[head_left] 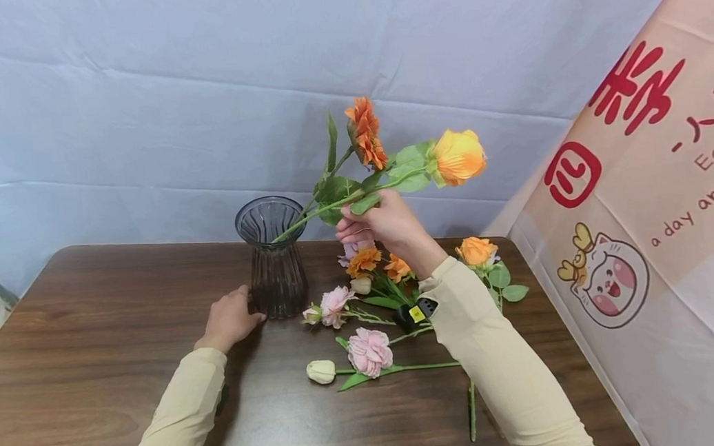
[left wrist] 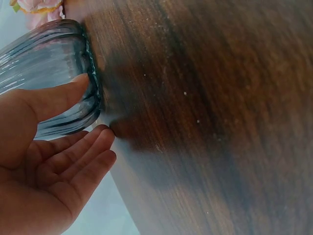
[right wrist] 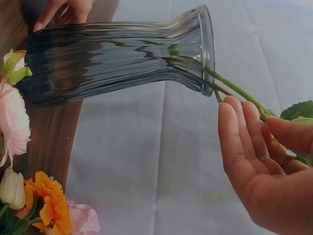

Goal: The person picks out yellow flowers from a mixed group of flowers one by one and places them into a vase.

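Above the brown table (head_left: 109,323), before pale cloth (head_left: 158,133), right hand (head_left: 391,226) pinches stem (right wrist: 237,89); relaxed left hand (head_left: 232,318) touches vase (head_left: 278,277).

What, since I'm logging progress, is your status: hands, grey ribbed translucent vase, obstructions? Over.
Left hand touching upright vase near base. Right hand pinching slender green stem of yellow-orange rose, lower end inside vase. Nothing visibly blocking stem.

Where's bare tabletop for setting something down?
Bare: table left of the left hand and vase; also the front patch between the left sleeve and white tulip. Crowded: right of the vase, where flowers lie scattered, partly beneath the right sleeve.
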Demonstrator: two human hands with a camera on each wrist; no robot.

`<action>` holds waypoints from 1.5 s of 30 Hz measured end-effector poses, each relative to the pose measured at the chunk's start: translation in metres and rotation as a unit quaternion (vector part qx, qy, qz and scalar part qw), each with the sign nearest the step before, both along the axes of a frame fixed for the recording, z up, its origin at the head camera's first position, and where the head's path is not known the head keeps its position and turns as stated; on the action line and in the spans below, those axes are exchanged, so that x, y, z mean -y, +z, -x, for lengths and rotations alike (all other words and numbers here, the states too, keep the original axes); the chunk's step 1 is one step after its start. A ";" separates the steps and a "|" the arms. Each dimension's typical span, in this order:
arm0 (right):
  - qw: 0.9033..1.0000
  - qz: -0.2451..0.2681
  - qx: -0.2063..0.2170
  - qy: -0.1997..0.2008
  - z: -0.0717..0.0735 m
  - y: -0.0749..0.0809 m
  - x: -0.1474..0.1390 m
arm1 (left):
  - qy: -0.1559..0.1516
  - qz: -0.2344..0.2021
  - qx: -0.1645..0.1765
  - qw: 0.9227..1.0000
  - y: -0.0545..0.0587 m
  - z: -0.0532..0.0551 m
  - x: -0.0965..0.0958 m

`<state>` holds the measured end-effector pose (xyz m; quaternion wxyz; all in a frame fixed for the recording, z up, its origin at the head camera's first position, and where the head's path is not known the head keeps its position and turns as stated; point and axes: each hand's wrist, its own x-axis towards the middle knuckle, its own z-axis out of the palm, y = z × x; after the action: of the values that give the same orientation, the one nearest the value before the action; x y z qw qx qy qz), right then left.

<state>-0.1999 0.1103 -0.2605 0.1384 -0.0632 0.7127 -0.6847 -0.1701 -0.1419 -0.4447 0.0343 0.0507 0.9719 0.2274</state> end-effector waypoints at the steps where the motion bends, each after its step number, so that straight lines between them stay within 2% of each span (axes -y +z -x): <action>1: 1.000 -0.001 0.000 0.001 0.000 0.000 0.001 | 0.000 -0.001 0.002 1.000 0.000 0.000 0.000; 11: 1.000 -0.019 -0.018 0.013 0.001 -0.004 0.005 | 0.002 -0.001 0.000 1.000 -0.001 -0.001 0.000; 25: 0.998 -0.057 0.004 0.020 0.001 -0.005 0.015 | 0.003 -0.003 -0.001 1.000 -0.003 0.000 0.001; 37: 0.996 -0.063 -0.008 0.056 0.000 -0.013 0.024 | 0.005 -0.005 0.001 1.000 -0.003 0.000 0.001; 45: 0.995 -0.067 0.014 0.074 0.000 -0.012 0.022 | 0.003 -0.002 0.002 1.000 -0.001 0.000 0.001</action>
<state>-0.1999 0.0886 -0.2720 0.2026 -0.0969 0.7484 -0.6240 -0.1703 -0.1431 -0.4457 0.0357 0.0477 0.9715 0.2294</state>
